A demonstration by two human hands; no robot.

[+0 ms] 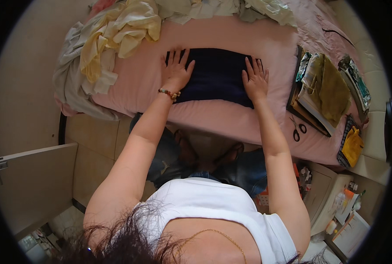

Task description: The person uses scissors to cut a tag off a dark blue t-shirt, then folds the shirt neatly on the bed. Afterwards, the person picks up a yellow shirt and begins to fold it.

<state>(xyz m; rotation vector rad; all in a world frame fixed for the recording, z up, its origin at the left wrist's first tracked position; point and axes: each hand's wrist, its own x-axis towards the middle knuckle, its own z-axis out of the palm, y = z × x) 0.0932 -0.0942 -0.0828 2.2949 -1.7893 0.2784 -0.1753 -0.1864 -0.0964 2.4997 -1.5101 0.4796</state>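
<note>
A dark navy cloth [213, 77], roughly rectangular, lies flat on the pink bedding [222, 33] in front of me. Flat on its left end rests my left hand [176, 70], fingers stretched out, a beaded bracelet [169, 93] round the wrist. My right hand [255, 79] lies at the cloth's right end, its fingers also straight and pointing away from me. Neither hand grips anything; both palms face down and are hidden.
Crumpled yellow cloth [116, 33] and white-grey cloth [75, 83] lie at the far left. On the right are folded fabrics [323, 88], black-handled scissors [297, 131] and a yellow cloth piece [351, 147]. A bedside cabinet [321, 187] stands near the lower right.
</note>
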